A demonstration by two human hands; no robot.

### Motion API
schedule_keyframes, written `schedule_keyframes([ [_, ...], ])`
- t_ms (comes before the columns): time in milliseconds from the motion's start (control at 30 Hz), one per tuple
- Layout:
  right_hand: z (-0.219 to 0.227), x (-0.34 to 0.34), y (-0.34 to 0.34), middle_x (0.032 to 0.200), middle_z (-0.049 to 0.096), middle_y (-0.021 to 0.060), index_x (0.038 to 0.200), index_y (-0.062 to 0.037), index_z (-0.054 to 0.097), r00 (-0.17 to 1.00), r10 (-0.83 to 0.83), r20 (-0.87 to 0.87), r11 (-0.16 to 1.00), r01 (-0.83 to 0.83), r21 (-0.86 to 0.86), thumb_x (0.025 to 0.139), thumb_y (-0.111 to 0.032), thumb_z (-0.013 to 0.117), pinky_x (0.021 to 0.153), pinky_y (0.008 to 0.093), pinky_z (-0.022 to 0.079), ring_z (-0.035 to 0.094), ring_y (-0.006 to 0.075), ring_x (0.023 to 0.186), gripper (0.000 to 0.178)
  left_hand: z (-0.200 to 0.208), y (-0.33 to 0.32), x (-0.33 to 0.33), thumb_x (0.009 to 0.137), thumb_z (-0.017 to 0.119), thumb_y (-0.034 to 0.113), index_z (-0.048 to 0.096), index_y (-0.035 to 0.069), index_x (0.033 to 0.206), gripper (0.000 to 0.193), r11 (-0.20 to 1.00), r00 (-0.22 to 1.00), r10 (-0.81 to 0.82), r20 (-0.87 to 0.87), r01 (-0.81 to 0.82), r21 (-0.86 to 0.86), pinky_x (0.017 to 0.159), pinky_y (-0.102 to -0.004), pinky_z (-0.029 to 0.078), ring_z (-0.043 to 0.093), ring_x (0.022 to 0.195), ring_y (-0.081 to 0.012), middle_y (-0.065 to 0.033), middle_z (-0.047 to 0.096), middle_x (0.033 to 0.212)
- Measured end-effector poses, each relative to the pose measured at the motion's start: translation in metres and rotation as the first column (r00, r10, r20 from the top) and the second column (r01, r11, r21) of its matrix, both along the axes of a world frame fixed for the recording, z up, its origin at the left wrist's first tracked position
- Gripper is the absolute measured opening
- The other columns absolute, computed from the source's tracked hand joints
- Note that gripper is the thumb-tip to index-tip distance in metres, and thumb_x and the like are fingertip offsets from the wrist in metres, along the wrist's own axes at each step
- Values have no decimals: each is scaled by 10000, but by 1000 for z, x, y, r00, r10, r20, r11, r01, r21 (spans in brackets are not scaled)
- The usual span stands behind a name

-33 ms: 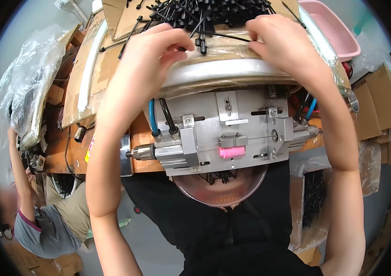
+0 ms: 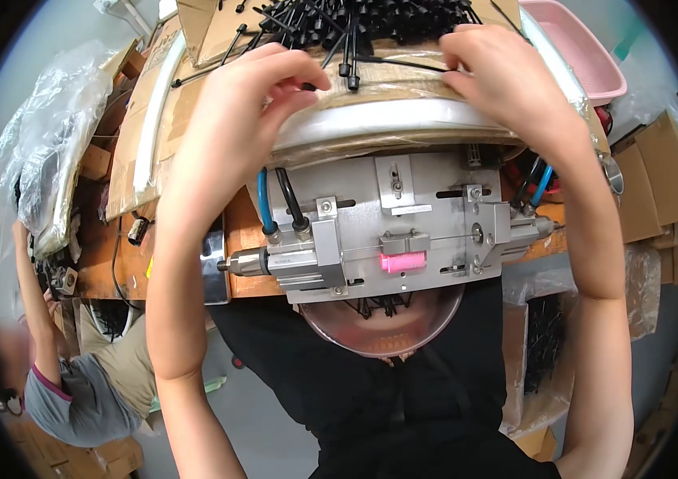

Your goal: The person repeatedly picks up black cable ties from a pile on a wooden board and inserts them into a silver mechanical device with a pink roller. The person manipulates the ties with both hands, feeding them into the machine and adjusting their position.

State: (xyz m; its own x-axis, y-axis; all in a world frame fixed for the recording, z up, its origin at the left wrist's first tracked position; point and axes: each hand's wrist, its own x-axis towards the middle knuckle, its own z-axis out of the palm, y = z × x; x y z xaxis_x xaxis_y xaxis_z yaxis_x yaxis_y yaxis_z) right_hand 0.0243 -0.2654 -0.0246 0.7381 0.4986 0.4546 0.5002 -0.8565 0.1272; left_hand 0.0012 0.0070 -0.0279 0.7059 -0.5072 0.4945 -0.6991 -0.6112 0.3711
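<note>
At the far side of the work area lies a pile of thin black rods with knobbed ends (image 2: 371,24) on a cardboard surface. My right hand (image 2: 506,76) pinches the end of one thin black rod (image 2: 403,62), whose other end reaches into the pile. Left of it, my left hand (image 2: 255,92) is curled, and a small black piece (image 2: 308,86) shows between its thumb and fingers; the rest of that piece is hidden. Nearer to me sits a metal fixture (image 2: 434,180) with clamp blocks on both sides and a pink piece (image 2: 403,262) at its front middle.
Below the fixture's front edge is a clear bowl (image 2: 383,339) with black rods in it. A pink basin (image 2: 570,48) stands at the far right, with cardboard boxes (image 2: 650,188) beyond my right arm. At left, another person (image 2: 83,399) reaches toward a plastic-wrapped stack (image 2: 51,136).
My left hand has shifted slightly left with the small black piece. My right hand has moved a little to the right, drawing the rod along.
</note>
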Motion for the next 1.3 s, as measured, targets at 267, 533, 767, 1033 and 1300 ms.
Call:
schedule_keyframes([
  [267, 16, -44, -20, 773, 615, 17, 1160, 19, 634, 964, 143, -225, 851, -4, 525, 942, -41, 557, 613, 215, 444, 537, 81, 664, 238, -66, -42, -134, 721, 645, -97, 511, -48, 1374, 668, 977, 960, 211, 183, -214, -6, 736, -338, 486, 555, 815, -217, -109, 570, 928],
  [533, 8, -99, -56, 900, 645, 34, 1137, 20, 644, 981, 165, -101, 640, -28, 768, 956, -57, 589, 683, 217, 435, 546, 81, 771, 205, -122, -94, -184, 797, 659, -36, 416, -50, 1435, 684, 948, 956, 265, -126, -234, 217, 800, -353, 456, 521, 875, -239, -101, 524, 1006],
  [767, -47, -154, -25, 950, 669, 111, 1118, 42, 630, 953, 301, 34, 547, -202, 813, 858, -2, 687, 715, 248, 477, 592, 139, 796, 270, -119, -90, -180, 785, 653, -65, 427, -51, 1427, 681, 944, 954, 269, -130, -235, 232, 823, -363, 469, 531, 896, -250, -108, 520, 995],
  [1033, -136, -206, 23, 673, 504, 74, 1325, 89, 539, 955, 243, -170, 739, -69, 671, 708, 60, 765, 549, 340, 447, 491, 191, 578, 657, -43, -62, -33, 894, 656, 99, 660, 81, 1173, 280, 961, 938, 273, 216, -254, -110, 678, -324, 463, 543, 701, -204, -81, 557, 835],
  [1300, -136, -192, 38, 672, 524, 81, 1324, 72, 546, 938, 279, -205, 751, -80, 655, 744, -8, 768, 557, 340, 462, 530, 206, 593, 625, -7, -46, 22, 906, 629, 95, 675, 50, 1026, 136, 978, 983, 159, -86, -145, 150, 684, -256, 445, 502, 716, -87, -3, 547, 737],
])
